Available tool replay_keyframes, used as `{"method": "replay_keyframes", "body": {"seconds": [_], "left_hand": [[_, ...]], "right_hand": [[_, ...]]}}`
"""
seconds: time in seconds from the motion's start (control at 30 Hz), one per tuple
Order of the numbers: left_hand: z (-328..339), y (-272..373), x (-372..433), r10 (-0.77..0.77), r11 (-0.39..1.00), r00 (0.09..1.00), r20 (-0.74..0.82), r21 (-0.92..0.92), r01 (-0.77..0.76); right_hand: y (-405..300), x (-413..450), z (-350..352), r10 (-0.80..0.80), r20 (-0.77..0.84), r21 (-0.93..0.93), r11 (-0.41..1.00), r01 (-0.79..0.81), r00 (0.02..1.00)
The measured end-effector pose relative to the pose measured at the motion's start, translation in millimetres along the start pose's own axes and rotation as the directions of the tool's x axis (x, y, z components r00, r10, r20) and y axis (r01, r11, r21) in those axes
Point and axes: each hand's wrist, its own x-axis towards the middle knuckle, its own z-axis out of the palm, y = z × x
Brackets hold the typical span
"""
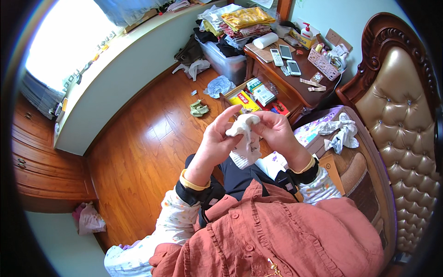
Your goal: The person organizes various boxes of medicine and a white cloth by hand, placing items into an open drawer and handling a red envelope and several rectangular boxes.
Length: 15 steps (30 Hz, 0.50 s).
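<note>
A white sock with a ribbed cuff hangs between my two hands, above my lap. My left hand grips its bunched upper part, thumb across the fabric and index finger stretched out. On the other side, my right hand pinches the top fold between thumb and fingers. The cuff points down towards my dark trousers. Behind the hands, an open drawer holds a yellow box and a white and green box.
A wooden nightstand bears phones, a remote control and a patterned basket. Crumpled clothing lies on the bed at right, before a tufted headboard. A green cloth and a blue plastic bag are on the wooden floor.
</note>
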Motion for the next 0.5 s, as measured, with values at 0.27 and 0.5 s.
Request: {"method": "replay_keyframes", "body": {"seconds": [0.27, 0.5], "left_hand": [[-1.7, 0.7, 0.2, -0.098, 0.986, 0.995, -0.005, -0.139, 0.096], [-7.1, -19.0, -1.3, -0.135, 0.953, 0.990, -0.042, -0.277, 0.119]], "right_hand": [[0.6, -0.8, -6.0, 0.014, -0.093, -0.029, 0.999, -0.016, 0.996], [0.6, -2.5, 2.8, -0.222, -0.097, -0.352, 0.920, 0.175, 0.970]]}}
